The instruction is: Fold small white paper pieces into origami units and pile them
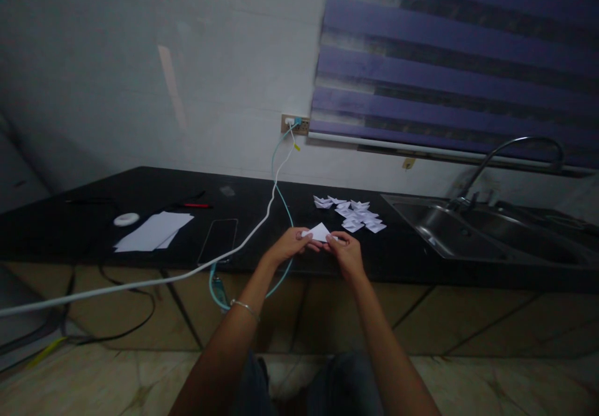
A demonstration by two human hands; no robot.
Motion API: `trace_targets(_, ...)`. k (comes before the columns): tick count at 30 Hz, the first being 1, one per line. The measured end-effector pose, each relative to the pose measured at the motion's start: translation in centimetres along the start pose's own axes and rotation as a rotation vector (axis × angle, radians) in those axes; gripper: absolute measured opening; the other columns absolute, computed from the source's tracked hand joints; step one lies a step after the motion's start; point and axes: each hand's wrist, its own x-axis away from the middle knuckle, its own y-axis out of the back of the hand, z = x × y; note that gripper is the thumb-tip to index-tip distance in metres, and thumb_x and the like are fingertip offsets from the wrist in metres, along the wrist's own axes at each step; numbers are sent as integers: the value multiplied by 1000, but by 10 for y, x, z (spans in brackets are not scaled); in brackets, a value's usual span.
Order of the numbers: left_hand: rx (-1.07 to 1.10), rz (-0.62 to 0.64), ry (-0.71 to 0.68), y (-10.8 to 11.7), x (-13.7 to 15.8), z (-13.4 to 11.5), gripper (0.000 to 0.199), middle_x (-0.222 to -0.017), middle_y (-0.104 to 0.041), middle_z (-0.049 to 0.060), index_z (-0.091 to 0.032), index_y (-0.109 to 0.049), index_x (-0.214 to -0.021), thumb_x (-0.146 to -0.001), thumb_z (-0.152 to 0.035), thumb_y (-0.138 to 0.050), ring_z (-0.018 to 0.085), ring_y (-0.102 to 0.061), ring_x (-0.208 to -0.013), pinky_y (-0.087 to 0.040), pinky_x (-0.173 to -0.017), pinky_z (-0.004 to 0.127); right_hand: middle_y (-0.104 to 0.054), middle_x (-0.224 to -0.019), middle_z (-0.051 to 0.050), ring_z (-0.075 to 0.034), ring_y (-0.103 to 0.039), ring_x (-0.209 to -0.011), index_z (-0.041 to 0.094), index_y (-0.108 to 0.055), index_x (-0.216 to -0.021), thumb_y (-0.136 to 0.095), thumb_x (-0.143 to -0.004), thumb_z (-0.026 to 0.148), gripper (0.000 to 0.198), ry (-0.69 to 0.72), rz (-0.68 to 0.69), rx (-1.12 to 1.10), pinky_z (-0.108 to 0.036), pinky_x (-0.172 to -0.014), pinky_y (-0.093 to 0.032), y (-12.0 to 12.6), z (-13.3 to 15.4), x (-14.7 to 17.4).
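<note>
Between my hands is a small piece of folded white paper [321, 232], triangular with its peak pointing up and away from me. My left hand [291, 244] pinches its left corner, thumb on top and fingers beneath. The right corner is gripped the same way by my right hand [345, 251]. Both hands hover over the front part of the black countertop [262, 241]. Just beyond and to the right of my right hand lie several folded paper boats [353, 215] in a loose cluster. The underside of the held paper is hidden.
A stack of white paper sheets [152, 232] lies at left, beside a round white object [126, 219] and a red pen [196, 205]. Nearer is a dark phone [219, 241]. A white cable [253, 232] crosses from the wall socket [294, 124]. At right is a steel sink [449, 232].
</note>
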Motion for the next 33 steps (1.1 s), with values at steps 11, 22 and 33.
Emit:
trace_targets(11, 37, 61, -78, 3, -2, 10, 54, -99, -69, 21, -8, -58, -100, -88, -58, -42, 19, -68, -80, -33, -52, 21, -70, -61, -6, -17, -66, -53, 14, -63, -83, -81, -56, 43, 44, -15, -32, 30, -25, -52, -52, 0, -3, -5)
trace_targets(22, 89, 88, -43, 2, -1, 10, 55, -103, -68, 22, -8, -58, -103, -89, -58, -40, 22, -67, -90, -34, -55, 22, -70, -61, -5, -17, -66, -53, 14, -63, -82, -82, -57, 42, 42, -22, -53, 32, -25, -52, -52, -1, 0, -2)
trace_targets(33, 33, -71, 99, 0, -13, 12, 53, -68, -67, 9, -9, -58, -87, -85, -61, -44, 11, -58, -53, -29, -44, 19, -72, -66, -6, -20, -69, -61, 15, -62, -79, -82, -59, 40, 37, 26, -134, -36, -27, -58, -56, -7, 1, -6)
